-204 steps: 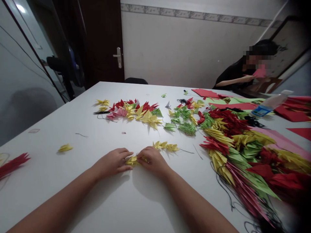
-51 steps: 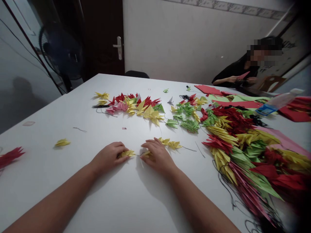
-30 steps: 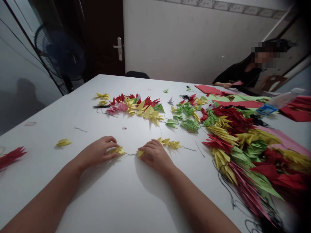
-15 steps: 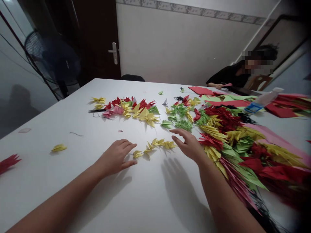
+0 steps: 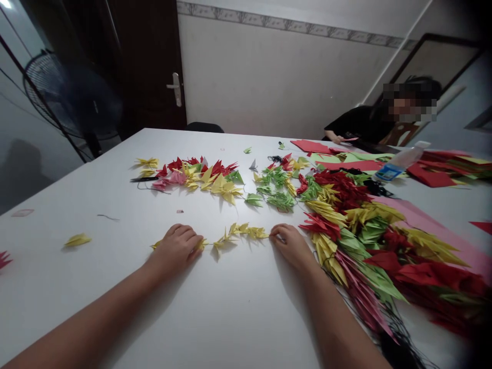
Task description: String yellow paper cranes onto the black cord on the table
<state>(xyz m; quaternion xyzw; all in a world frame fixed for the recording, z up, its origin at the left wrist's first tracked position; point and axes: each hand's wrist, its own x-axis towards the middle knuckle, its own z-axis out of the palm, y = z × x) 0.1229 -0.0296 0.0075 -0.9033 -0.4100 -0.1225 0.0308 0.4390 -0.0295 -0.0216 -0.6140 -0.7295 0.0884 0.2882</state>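
Note:
A strand of small yellow paper cranes on black thread (image 5: 238, 233) lies across the white table (image 5: 230, 307) in front of me. My left hand (image 5: 175, 249) is curled over the strand's left part and hides some of it. My right hand (image 5: 289, 246) has its fingertips at the strand's right end, on the thread. The two hands are apart, with the visible cranes between them. A single loose yellow crane (image 5: 77, 240) lies farther left.
Loose folded cranes (image 5: 196, 179) in red, yellow, pink and green lie beyond my hands. Long coloured strands (image 5: 365, 261) trail black thread on the right, over a pink sheet (image 5: 418, 212). A plastic bottle (image 5: 392, 169) lies far right. A seated person (image 5: 357, 123) handles paper at the far end.
My right hand has come down from open in the air onto the strand's right end. My left hand has moved onto the strand, which now lies straighter. The view has shifted slightly.

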